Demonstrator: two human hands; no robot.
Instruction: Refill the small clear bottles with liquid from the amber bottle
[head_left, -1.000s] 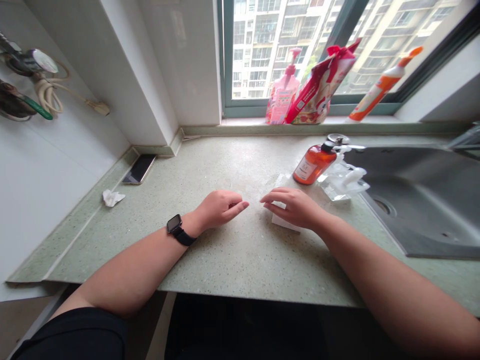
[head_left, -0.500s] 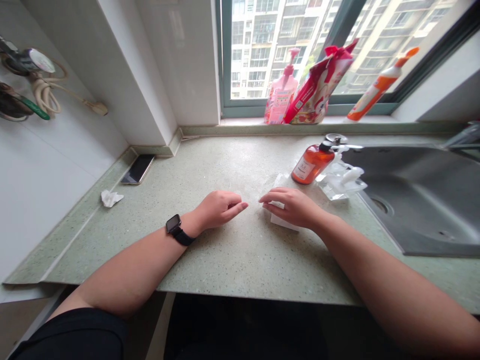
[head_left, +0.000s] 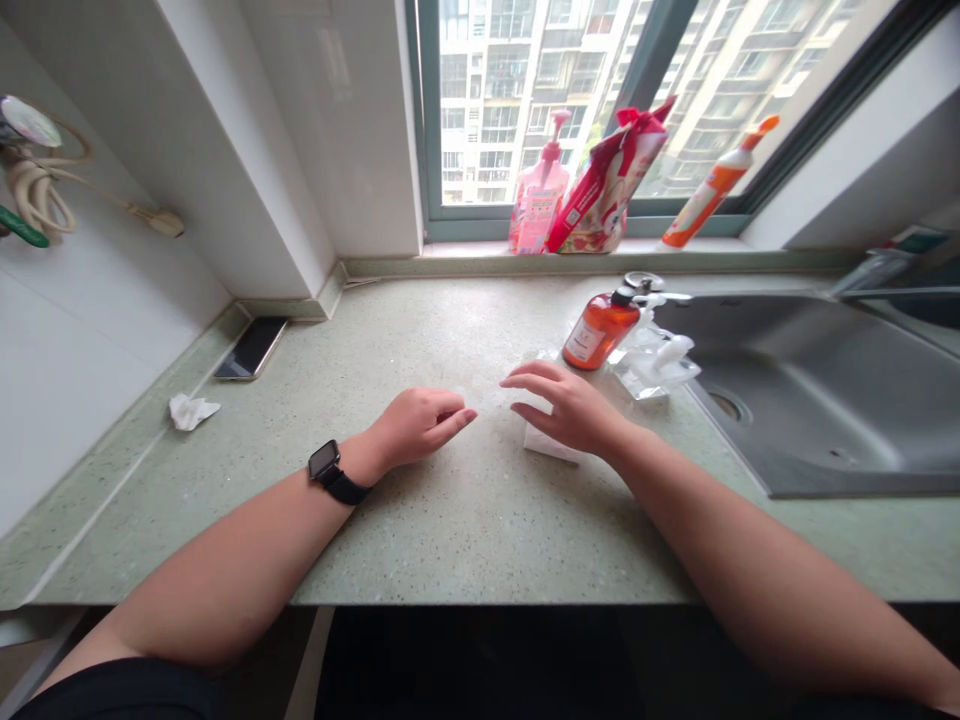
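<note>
My left hand (head_left: 415,427) rests on the speckled green countertop (head_left: 465,520), fingers loosely curled under with the index pointing right and nothing in it. A black smartwatch (head_left: 327,465) sits on that wrist. My right hand (head_left: 564,407) hovers just right of it, fingers spread and slightly raised over a white folded tissue (head_left: 546,446) lying flat on the counter. The fingertips of both hands are a short gap apart.
An orange pump bottle (head_left: 598,331) lies beside clear plastic packaging (head_left: 654,360) next to the steel sink (head_left: 817,400). A phone (head_left: 251,349) and crumpled tissue (head_left: 190,410) lie at left. A pink bottle (head_left: 538,200), red pouch (head_left: 606,190) and orange bottle (head_left: 709,190) stand on the windowsill.
My right hand's fingers have lifted and spread a little off the tissue. The view has shifted, so everything sits slightly further left; my left hand has barely moved.
</note>
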